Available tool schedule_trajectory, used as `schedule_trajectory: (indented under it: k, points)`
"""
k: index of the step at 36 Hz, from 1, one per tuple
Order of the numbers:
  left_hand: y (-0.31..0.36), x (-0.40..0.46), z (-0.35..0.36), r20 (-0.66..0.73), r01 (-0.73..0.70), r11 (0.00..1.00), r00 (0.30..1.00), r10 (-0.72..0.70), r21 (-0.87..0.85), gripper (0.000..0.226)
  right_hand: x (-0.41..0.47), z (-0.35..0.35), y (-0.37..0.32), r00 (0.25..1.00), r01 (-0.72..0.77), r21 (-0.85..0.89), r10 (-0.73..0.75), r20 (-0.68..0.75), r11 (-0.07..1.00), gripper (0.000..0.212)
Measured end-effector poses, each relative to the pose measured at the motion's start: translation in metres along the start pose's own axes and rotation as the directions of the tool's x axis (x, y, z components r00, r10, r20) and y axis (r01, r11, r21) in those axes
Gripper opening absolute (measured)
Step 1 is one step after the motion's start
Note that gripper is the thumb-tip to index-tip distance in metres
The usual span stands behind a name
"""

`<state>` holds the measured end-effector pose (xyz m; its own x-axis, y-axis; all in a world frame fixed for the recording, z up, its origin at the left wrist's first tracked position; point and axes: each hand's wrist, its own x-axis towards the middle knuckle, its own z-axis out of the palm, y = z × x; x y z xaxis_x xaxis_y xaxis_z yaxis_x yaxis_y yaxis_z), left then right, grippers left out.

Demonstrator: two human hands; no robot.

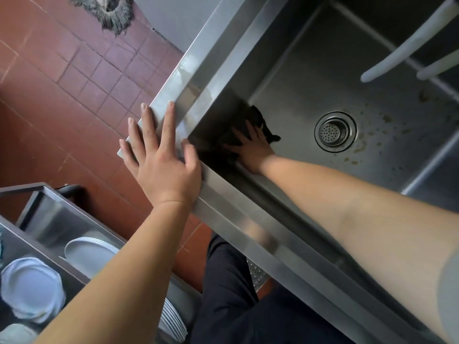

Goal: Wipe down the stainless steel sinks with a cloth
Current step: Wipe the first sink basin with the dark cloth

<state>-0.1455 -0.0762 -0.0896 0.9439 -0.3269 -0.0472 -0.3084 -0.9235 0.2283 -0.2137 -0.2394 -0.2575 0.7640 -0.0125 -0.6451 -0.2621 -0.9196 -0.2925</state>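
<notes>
Down at the near left corner of the sink [310,78]: dark cloth [258,117] pressed flat under right hand [253,147], fingers spread over it, against basin wall and floor junction. Left hand [159,155] flat and splayed on sink rim [218,187], bracing, holding nothing. Brownish spots scattered on basin floor beyond drain strainer [335,131], apparently not yet wiped. Suggested technique: keep palm pressure even, work corner seam first, then overlapping strokes toward drain; refold cloth to clean face before tackling spots. Stacked plates [32,289] on cart at lower left, well apart; mop head [111,13] on tiled floor.
</notes>
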Motion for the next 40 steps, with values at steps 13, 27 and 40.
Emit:
schedule_trajectory:
  k: [13,27,40]
  points:
    - [-0.002,-0.001,0.002,0.028,-0.006,1.000,1.000,0.006,0.018,0.064,-0.123,0.097,0.062,0.972,-0.234,0.339,0.216,0.091,0.911,0.056]
    - [0.022,-0.007,-0.019,0.182,0.024,1.000,0.983,-0.027,0.018,0.066,-0.249,0.037,0.070,0.735,-0.148,0.962,0.625,0.264,-0.231,0.024]
    - [0.220,-0.116,0.013,0.626,-0.388,0.759,0.430,0.650,-0.522,0.078,-0.323,-0.017,0.083,0.581,0.248,0.861,0.779,0.234,-0.444,0.019]
